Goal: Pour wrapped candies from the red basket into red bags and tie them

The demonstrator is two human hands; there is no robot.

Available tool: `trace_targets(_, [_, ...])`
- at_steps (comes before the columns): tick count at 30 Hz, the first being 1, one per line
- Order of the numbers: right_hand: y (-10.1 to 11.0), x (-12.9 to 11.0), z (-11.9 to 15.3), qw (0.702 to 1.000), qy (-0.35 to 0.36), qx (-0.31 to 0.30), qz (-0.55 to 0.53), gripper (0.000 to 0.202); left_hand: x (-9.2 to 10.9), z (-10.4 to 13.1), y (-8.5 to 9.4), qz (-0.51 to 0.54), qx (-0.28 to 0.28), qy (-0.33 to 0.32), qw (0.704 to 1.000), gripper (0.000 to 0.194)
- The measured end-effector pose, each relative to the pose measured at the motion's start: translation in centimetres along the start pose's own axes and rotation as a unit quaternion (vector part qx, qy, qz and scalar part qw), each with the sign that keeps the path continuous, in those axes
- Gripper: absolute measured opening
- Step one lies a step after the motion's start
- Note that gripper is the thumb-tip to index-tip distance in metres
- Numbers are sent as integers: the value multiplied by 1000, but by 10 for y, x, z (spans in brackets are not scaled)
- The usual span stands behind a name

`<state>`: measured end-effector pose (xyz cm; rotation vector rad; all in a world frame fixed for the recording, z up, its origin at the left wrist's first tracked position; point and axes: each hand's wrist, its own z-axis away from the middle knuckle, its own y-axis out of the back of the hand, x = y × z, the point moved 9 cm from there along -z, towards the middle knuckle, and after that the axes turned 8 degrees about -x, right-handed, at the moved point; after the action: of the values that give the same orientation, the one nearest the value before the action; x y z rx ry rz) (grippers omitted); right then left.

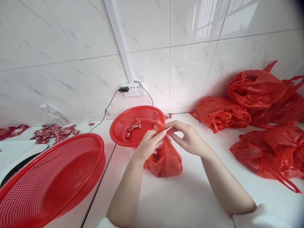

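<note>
A filled red plastic bag [167,161] stands on the white table in the middle, its top gathered upward. My left hand [150,143] pinches the bag's neck between thumb and fingers. On the other side of the neck, my right hand [187,136] holds a strip of the bag's top between thumb and fingertips. Dark red packets show faintly through the thin plastic near my left hand. Just behind the bag is a round red basket [116,126] with a few small red packets [136,123] in it.
A large red basket [68,177] sits at the left. Behind it lie small red packets [54,131] and a clear bottle [57,116]. Several red bags [258,88] are piled at the right. A power strip [134,89] with a black cable is on the tiled wall.
</note>
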<state>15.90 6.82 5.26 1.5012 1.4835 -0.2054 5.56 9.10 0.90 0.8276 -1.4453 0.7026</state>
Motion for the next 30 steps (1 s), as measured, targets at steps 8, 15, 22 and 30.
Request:
trace_targets(8, [7,36,3,990,-79,15,-115,31,-6,-3,18,31,22,8,999,30])
trace_targets(15, [-60,59,0,966,-116,-184,-141,50,-5,-10,16,81,76,-79,991,29])
trace_targets(22, [-43,80,-5,960,-179,-35,-214,21,7,2,34,26,104,-104,989,33])
trace_targets(30, [-13,80,4,959,-195,116,-168,19,-17,-2,-6,-192,33,-26,981,39])
